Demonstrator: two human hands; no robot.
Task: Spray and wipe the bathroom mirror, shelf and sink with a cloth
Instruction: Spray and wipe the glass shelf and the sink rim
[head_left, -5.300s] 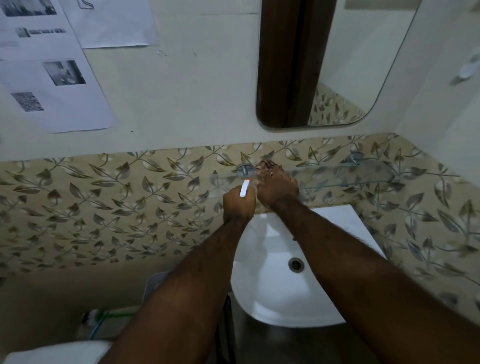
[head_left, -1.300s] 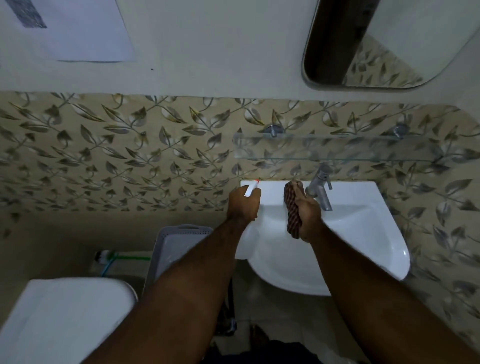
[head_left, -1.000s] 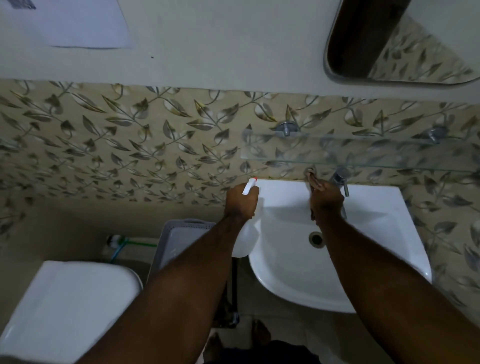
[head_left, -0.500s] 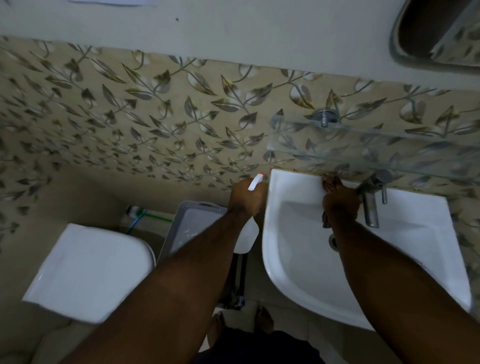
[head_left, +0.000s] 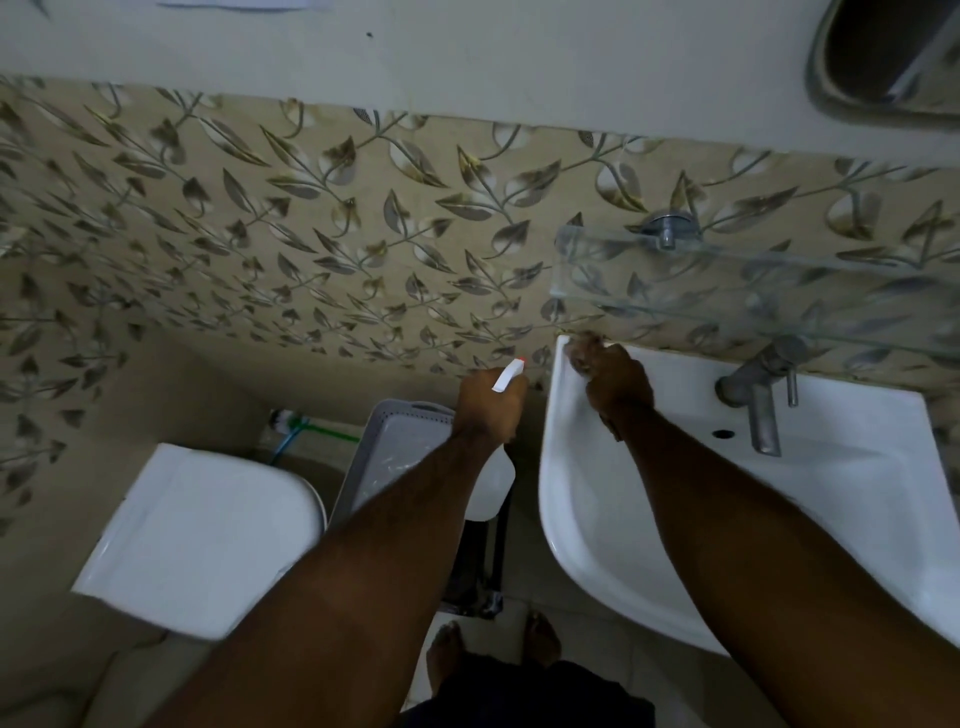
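My right hand presses the soft dark cloth onto the slick white ceramic sink corner. My left hand is wrapped round the light white plastic spray bottle neck.

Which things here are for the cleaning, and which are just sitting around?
For the cleaning: spray bottle in the left hand, cloth under the right hand, sink, glass shelf, mirror.

Just sitting around: toilet, grey basket, tap, papers.
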